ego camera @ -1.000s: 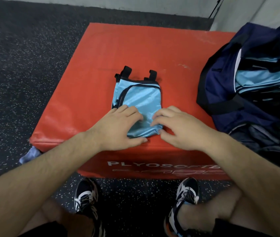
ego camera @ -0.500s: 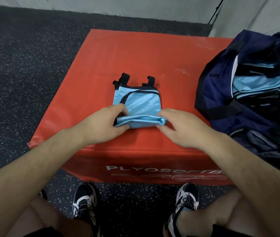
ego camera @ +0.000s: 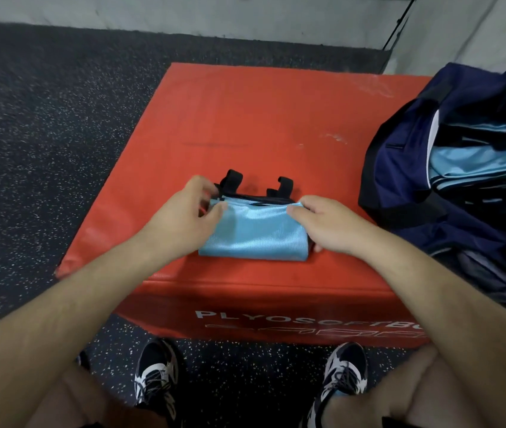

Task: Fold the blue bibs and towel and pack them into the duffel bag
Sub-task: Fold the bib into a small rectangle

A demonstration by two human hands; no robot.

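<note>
- Blue bib (ego camera: 255,233) lies on the red box (ego camera: 245,118), near the front edge. It is folded over now. A moment ago its near edge was only lifted part of the way up.
- That edge now reaches the far edge, just under the two black straps (ego camera: 233,177), which stick out at the back.
- Both hands have moved away from the person, up to the far corners of the bib.
- The left hand (ego camera: 180,220) pinches the far left corner between thumb and fingers, held close together.
- The right hand (ego camera: 329,223) has its fingers curled on the far right corner. Its thumb is at the bib's right side, lower down.
- The bag (ego camera: 400,168) sits open at the right of the box, apart from the bib, with more blue bibs (ego camera: 474,159) inside.
</note>
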